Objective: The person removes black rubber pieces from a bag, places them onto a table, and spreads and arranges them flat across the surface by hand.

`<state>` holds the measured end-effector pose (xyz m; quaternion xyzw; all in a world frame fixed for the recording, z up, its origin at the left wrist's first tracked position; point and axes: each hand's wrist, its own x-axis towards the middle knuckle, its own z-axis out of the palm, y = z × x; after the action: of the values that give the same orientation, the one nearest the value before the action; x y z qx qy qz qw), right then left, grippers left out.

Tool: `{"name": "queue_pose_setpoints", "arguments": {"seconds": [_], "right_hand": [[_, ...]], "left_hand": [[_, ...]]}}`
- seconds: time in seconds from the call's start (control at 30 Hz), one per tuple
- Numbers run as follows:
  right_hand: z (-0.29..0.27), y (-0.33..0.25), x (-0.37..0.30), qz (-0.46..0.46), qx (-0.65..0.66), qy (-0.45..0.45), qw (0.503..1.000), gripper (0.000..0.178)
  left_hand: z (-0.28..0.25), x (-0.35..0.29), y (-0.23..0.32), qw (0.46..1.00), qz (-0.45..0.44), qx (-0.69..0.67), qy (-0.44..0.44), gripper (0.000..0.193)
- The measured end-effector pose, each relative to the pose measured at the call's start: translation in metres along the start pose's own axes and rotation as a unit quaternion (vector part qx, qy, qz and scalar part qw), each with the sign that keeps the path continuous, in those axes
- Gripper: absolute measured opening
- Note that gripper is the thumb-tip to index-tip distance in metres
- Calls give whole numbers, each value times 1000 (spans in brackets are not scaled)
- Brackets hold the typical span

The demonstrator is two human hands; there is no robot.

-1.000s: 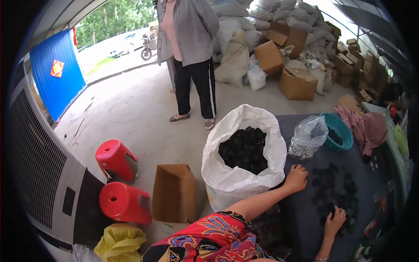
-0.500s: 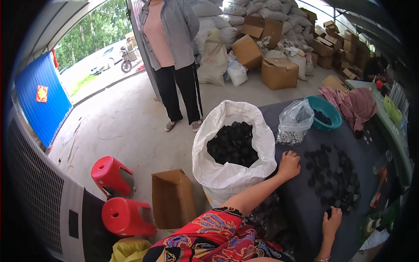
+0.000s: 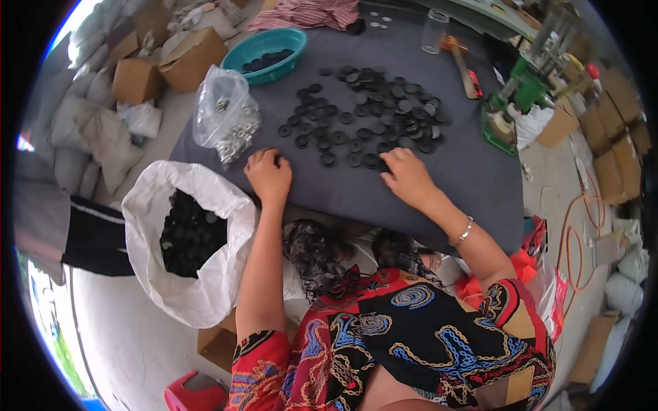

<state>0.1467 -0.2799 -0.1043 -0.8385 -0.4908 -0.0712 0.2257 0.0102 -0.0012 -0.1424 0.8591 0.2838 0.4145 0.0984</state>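
Observation:
My left hand [image 3: 269,177] rests at the table's near left edge, fingers curled, with a bit of a small black disc [image 3: 277,161] showing between thumb and fingers. My right hand [image 3: 410,178] is at the near side of a spread of round black discs [image 3: 404,108], its thumb and fingers around one disc [image 3: 381,165] at the edge. A clear plastic bag [image 3: 223,109] of small metal parts lies just beyond my left hand. Left of that forearm stands a white woven sack [image 3: 147,212], its top rolled down, filled with black discs.
A teal basin [image 3: 291,63] with black discs sits on the dark-covered table [image 3: 329,195]. Farther off are a checked cloth [image 3: 308,14], a clear jar [image 3: 434,31], an orange-handled hammer [image 3: 462,68] and a green press [image 3: 524,96]. A person's dark trousers [image 3: 92,236] show at left.
The view has swung right and down to the table, so the standing person and stools have slid toward the left and lower edges. Both hands stay near the same spots on the table.

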Motion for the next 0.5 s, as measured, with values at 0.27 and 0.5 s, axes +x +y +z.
{"name": "queue_pose_setpoints", "arguments": {"seconds": [0.27, 0.5], "right_hand": [[-5, 23, -2, 3, 33, 80, 996, 28], [0, 30, 6, -66, -29, 59, 996, 18]], "left_hand": [[3, -14, 10, 999, -12, 3, -30, 17], [3, -8, 7, 1000, -12, 5, -26, 16]]}}
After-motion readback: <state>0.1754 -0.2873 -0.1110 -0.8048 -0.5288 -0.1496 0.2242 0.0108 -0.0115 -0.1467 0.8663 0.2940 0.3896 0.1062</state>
